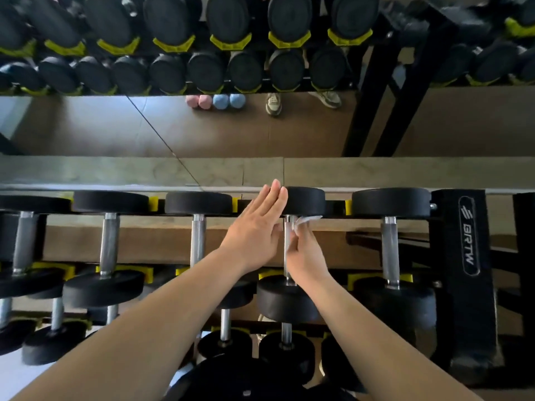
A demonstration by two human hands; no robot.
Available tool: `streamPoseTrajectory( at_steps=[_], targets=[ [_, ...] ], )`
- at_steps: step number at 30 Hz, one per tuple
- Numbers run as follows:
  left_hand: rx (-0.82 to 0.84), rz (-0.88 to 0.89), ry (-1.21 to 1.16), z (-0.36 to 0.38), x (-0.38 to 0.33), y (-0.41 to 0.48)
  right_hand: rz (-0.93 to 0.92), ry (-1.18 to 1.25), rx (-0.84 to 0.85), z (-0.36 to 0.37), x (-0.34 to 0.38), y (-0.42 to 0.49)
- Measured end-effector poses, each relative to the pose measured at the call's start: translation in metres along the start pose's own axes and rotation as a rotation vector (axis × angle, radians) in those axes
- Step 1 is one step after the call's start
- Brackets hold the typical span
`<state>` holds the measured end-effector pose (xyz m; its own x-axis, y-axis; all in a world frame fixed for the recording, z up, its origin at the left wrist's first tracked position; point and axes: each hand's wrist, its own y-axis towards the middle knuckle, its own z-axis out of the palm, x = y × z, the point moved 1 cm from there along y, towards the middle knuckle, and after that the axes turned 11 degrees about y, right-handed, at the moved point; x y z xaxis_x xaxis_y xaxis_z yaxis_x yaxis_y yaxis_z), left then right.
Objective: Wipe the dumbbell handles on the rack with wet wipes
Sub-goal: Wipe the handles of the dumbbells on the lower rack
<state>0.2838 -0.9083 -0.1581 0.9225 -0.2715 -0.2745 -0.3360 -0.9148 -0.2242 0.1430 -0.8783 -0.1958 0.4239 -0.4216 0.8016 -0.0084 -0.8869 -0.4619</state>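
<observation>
Head camera view, looking down over my two bare forearms at a black dumbbell rack [469,256]. The dumbbell [301,308] I am cleaning lies on the top tier, second from the rack's right end, resting in yellow cradles [376,277] with its chrome handle [287,253] running away from me.

My left hand [254,230] is flat and relaxed, fingers straight and together. Its fingertips [275,192] touch the left side of the dumbbell's far head [307,201], and the palm sits just beside the handle.

My right hand [305,250] comes in from the right of the handle, fingers curled. It pinches a small white wet wipe [308,219] against the upper part of the handle, close under the far head. A corner of the wipe sticks out past my fingers.

Other dumbbells [198,241] with black heads and chrome handles lie in a row towards the rack's left end, and one more [390,250] lies at the right end. Lower tiers show more below my arms.

Beyond the rack's far edge a mirror [260,134] reflects rows of dumbbell heads, a pair of shoes [273,104], and small pink and blue dumbbells [220,101] on the floor.
</observation>
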Motion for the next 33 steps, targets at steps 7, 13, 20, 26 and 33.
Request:
streamPoseTrajectory(
  at_steps=[7,13,20,26,33],
  targets=[
    [0.094,0.029,-0.117,-0.011,0.009,0.002,-0.21,-0.174,0.057,0.011,-0.011,-0.016],
    [0.091,0.026,-0.162,-0.009,0.01,0.001,-0.036,-0.332,0.312,-0.025,-0.009,-0.039],
    [0.103,0.023,-0.154,-0.01,0.01,0.002,0.425,-0.312,0.252,-0.061,0.004,-0.017],
    [0.108,0.012,-0.173,-0.011,0.009,0.003,0.137,-0.314,0.168,-0.013,0.005,0.001],
    [0.089,0.001,-0.187,-0.01,0.006,0.003,0.008,-0.177,0.058,-0.001,-0.003,-0.016]
  ],
)
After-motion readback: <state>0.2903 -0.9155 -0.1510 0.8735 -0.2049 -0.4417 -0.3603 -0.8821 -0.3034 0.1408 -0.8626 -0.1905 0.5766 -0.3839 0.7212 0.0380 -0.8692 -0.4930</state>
